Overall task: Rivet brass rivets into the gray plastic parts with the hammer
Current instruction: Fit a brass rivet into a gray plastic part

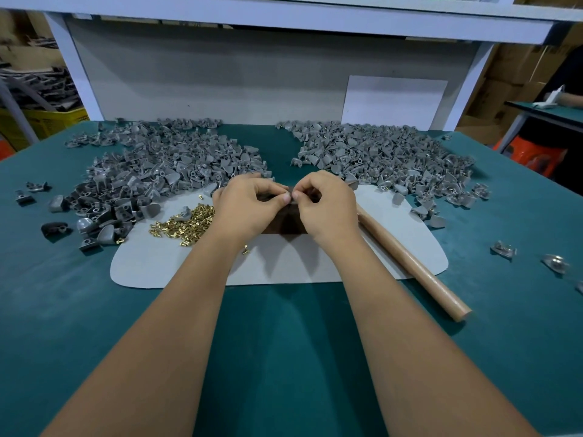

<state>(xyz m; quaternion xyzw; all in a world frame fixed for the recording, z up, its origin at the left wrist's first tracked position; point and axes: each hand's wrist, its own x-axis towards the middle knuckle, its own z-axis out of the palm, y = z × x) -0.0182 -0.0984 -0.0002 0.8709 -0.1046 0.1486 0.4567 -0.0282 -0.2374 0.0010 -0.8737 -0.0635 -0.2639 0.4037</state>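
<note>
From the head camera, the left hand and the right hand meet over a pale mat on the green counter, fingers curled and thumb tips nearly touching, pinching between them a small gray plastic part that is mostly hidden. A heap of brass rivets lies on the mat just left of the left hand, and the hammer lies untouched beside the right wrist, its wooden handle slanting toward the near right. Two large piles of gray plastic parts, the left pile and the right pile, spread across the counter beyond the hands.
</note>
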